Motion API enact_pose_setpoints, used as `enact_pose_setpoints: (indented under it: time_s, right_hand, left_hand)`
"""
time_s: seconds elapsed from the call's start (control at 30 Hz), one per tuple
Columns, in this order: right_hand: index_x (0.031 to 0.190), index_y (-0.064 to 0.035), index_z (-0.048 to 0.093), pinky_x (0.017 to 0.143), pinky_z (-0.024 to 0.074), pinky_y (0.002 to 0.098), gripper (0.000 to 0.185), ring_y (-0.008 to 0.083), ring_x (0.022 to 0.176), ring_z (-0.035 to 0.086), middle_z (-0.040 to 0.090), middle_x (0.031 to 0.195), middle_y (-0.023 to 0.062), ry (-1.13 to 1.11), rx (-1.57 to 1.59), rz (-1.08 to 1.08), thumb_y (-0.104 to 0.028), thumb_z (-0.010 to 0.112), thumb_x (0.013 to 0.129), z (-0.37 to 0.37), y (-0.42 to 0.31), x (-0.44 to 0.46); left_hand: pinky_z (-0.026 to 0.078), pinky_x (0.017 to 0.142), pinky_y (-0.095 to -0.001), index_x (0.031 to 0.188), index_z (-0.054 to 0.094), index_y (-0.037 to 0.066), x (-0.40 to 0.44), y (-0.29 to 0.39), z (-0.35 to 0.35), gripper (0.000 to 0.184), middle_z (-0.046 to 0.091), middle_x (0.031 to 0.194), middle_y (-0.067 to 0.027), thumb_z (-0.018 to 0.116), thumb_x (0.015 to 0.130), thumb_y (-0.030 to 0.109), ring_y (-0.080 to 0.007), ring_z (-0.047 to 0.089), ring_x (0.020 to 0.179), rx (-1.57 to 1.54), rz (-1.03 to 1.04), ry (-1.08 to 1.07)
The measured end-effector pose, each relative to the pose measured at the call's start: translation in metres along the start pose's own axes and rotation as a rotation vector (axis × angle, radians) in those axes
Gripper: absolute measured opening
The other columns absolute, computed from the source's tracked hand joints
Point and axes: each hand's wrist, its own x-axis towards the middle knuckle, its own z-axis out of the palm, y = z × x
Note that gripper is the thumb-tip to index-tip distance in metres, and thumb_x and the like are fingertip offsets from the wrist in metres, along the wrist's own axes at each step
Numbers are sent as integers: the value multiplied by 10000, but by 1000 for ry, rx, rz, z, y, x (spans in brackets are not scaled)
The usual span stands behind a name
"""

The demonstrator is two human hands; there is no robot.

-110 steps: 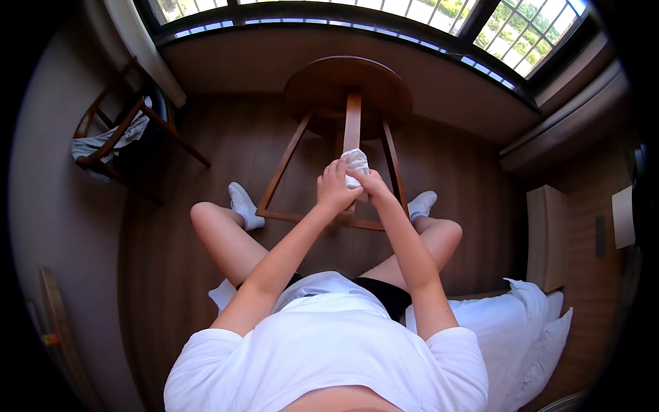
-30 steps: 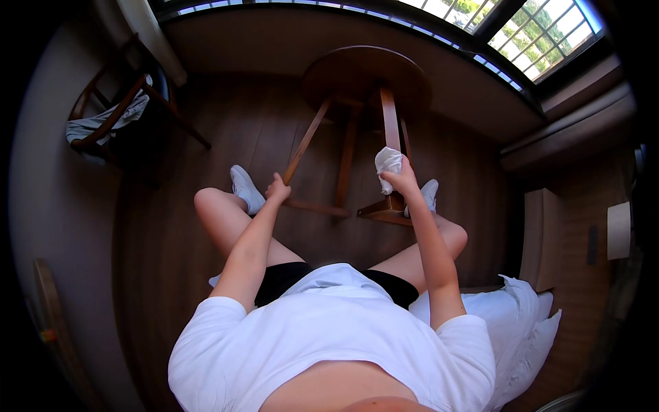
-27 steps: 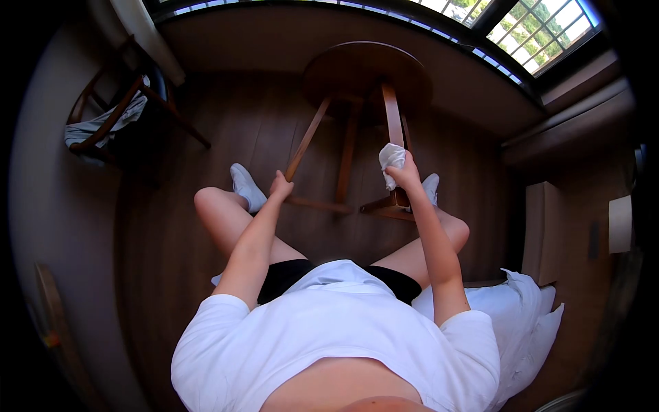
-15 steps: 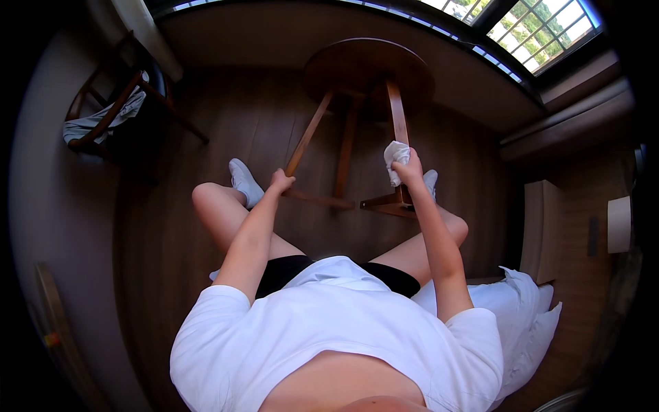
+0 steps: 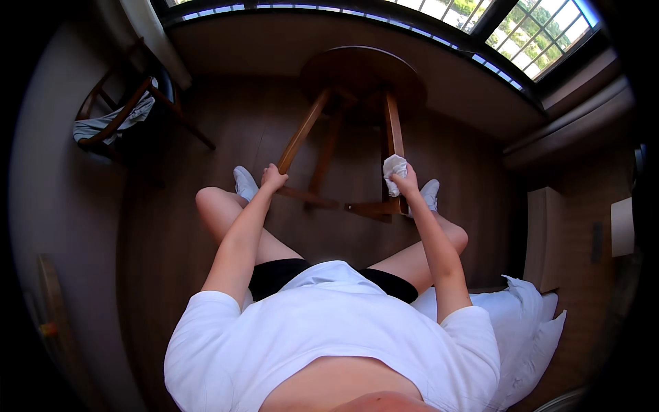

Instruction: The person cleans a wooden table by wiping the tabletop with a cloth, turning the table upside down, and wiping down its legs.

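Note:
A round wooden table [image 5: 364, 72] stands in front of me, its legs joined low down by wooden bars. My left hand [image 5: 274, 178] is closed round the lower part of the left table leg [image 5: 302, 134]. In my right hand [image 5: 406, 181] is a crumpled white cloth [image 5: 395, 169], held against the right table leg [image 5: 394, 127]. Between the two hands a gap shows between the ends of the low bars. Another leg [image 5: 326, 154] stands farther back, in shadow.
A wooden chair [image 5: 103, 127] with a grey cloth over it stands at the left. White pillows [image 5: 515, 323] lie at the lower right. Beyond the table is a barred window [image 5: 542, 34]. My white shoes [image 5: 245, 183] rest on the wooden floor [image 5: 206, 254].
Earlier both hands were together at the cloth on one leg. My left hand now grips the left leg, the table has turned, and the cloth in my right hand is on the right leg.

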Motion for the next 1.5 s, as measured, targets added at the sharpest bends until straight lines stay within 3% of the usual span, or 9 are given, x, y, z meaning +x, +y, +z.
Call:
enact_pose_setpoints:
  time_s: [0.23, 0.4, 0.67, 0.83, 0.87, 1.27, 1.37, 1.43, 1.5]
  right_hand:
    - [1120, 21, 492, 794, 466, 323, 570, 234, 906, 593, 605, 977, 136, -9, -102, -60, -106, 670, 594, -7, 20, 13]
    - [1117, -27, 542, 800, 469, 366, 589, 312, 940, 603, 625, 993, 188, 92, -297, 26, -236, 734, 601, -10, 16, 11]
    - [1118, -41, 542, 802, 464, 394, 589, 332, 942, 594, 624, 996, 183, 140, -405, 85, -318, 721, 631, -8, 42, 3]
    - [1159, -48, 491, 810, 451, 414, 590, 357, 964, 572, 606, 1026, 191, 176, -427, 99, -374, 669, 701, 7, 52, -11]
    - [1159, -48, 491, 810, 451, 414, 590, 357, 964, 572, 606, 1026, 191, 176, -430, 98, -374, 669, 701, 7, 50, -9]
    - [1144, -12, 476, 802, 443, 438, 542, 380, 937, 557, 586, 1008, 218, 204, -575, 46, -332, 648, 742, 10, 32, -21]
    - [1158, -19, 483, 815, 440, 428, 492, 362, 938, 548, 569, 1047, 192, 252, -718, -67, -257, 639, 757, 13, 21, -30]
    - [1162, -29, 494, 826, 439, 407, 438, 339, 947, 545, 561, 1084, 163, 321, -839, -261, -169, 621, 768, 16, 15, -36]
    - [1153, -29, 501, 825, 440, 403, 420, 335, 954, 543, 558, 1095, 152, 322, -842, -269, -145, 617, 766, 18, 12, -38]
  left_hand:
    - [448, 889, -391, 1134, 428, -28, -5, -7, 4, 632, 500, 1151, -243, 692, 641, 266, -355, 528, 1051, -30, 11, -59]
    - [450, 885, -386, 1115, 437, -44, -15, -3, 4, 636, 506, 1136, -247, 704, 630, 269, -354, 527, 1050, -23, 39, -71]
    - [457, 870, -386, 1113, 410, -33, -26, 5, 4, 653, 502, 1132, -249, 714, 621, 273, -358, 531, 1030, -16, 64, -76]
    - [471, 825, -400, 1095, 367, -8, -33, 14, -5, 615, 578, 1018, -244, 688, 628, 231, -357, 574, 964, -12, 49, -3]
    - [475, 804, -406, 1069, 364, 6, -32, 12, -1, 578, 606, 962, -233, 673, 632, 226, -359, 590, 931, 20, 64, 46]
    - [477, 766, -427, 990, 406, 23, -48, 17, -6, 459, 613, 932, -224, 635, 653, 234, -374, 590, 894, -24, 126, 104]
    - [479, 758, -427, 980, 406, 23, -51, 23, -9, 448, 616, 922, -217, 628, 655, 236, -369, 593, 886, 7, 100, 92]
    - [479, 754, -429, 972, 407, 23, -48, 21, -6, 444, 617, 913, -215, 629, 652, 237, -368, 594, 880, 8, 109, 107]
    - [479, 751, -430, 964, 409, 24, -46, 19, -5, 440, 618, 905, -214, 630, 649, 238, -367, 596, 874, 11, 118, 122]
